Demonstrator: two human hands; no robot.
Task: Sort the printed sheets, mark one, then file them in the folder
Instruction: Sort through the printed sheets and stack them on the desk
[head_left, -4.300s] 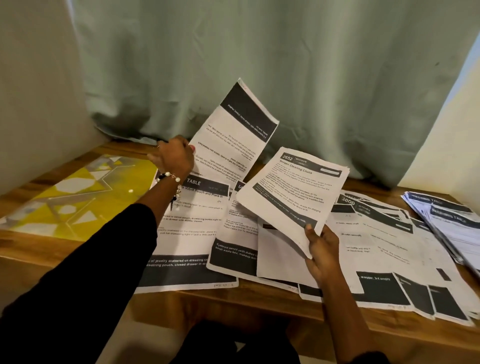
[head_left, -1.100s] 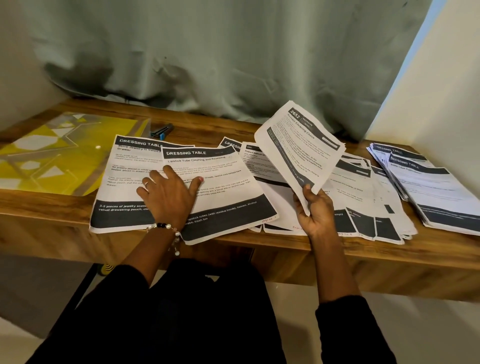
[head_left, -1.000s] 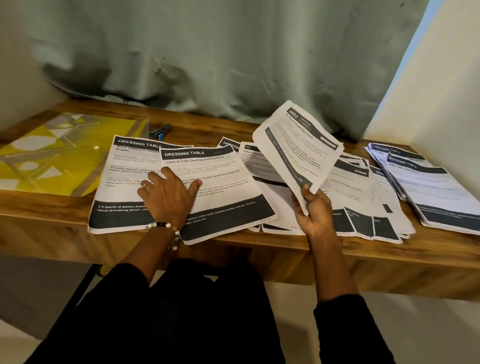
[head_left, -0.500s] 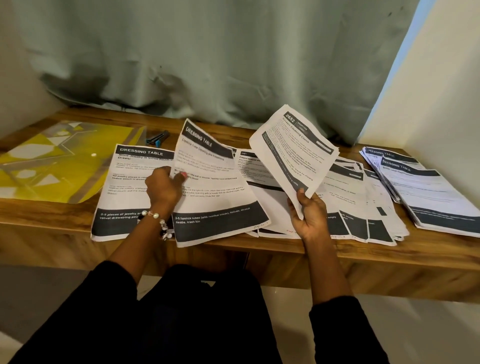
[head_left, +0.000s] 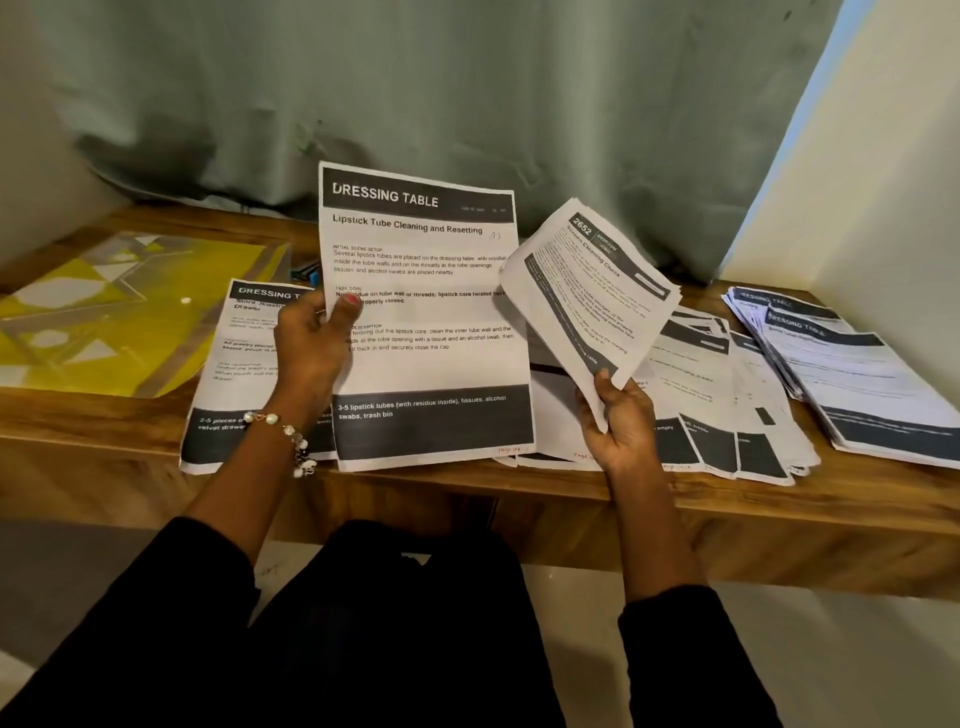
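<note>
My left hand (head_left: 311, 338) pinches the left edge of a "Dressing Table – Lipstick Tube Cleaning and Resetting" sheet (head_left: 426, 322) and holds it raised, facing me, thumb on its front. My right hand (head_left: 621, 421) grips the lower corner of a "2652 Screen Cleaning Check" sheet (head_left: 592, 291), tilted above the table. Another Dressing Table sheet (head_left: 244, 364) lies flat under my left wrist. Several overlapping printed sheets (head_left: 717, 395) lie spread to the right. A yellow patterned folder (head_left: 119, 306) lies at the table's left.
A stack of printed sheets (head_left: 852, 374) sits at the far right by the wall. A blue-and-black pen (head_left: 306, 271) lies behind the sheets near the folder. A green curtain (head_left: 467, 93) hangs behind the wooden table (head_left: 779, 514).
My left hand went from pressing flat on the lipstick sheet to pinching its edge and lifting it upright. The right hand keeps holding the 2652 sheet in about the same place.
</note>
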